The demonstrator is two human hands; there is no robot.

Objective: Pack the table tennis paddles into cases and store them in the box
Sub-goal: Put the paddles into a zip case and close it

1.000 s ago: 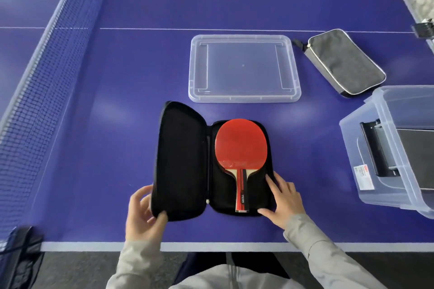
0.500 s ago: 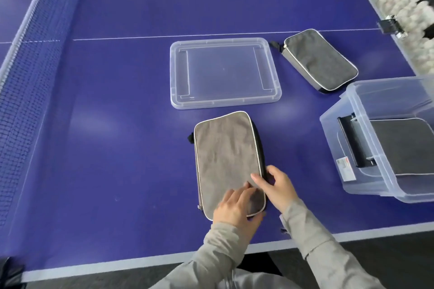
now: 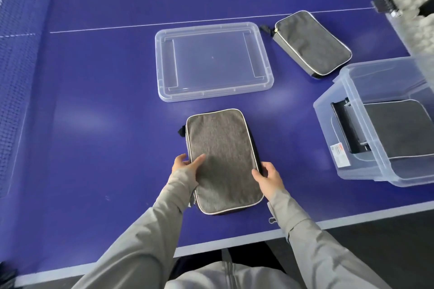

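Holding the shut grey case (image 3: 223, 155) flat on the table (image 3: 94, 101) between them, the left hand (image 3: 185, 164) pinches its left edge, thumb on top, and the right hand (image 3: 270, 176) grips its right edge. Likely step: closing up; next, zipping, then lifting rightward into the box (image 3: 326, 124). The grey case's long axis points away from both hands, toward the lid (image 3: 211, 61).

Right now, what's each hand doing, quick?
Left hand: grips the grey case by its left edge.
Right hand: grips the same case's right edge.
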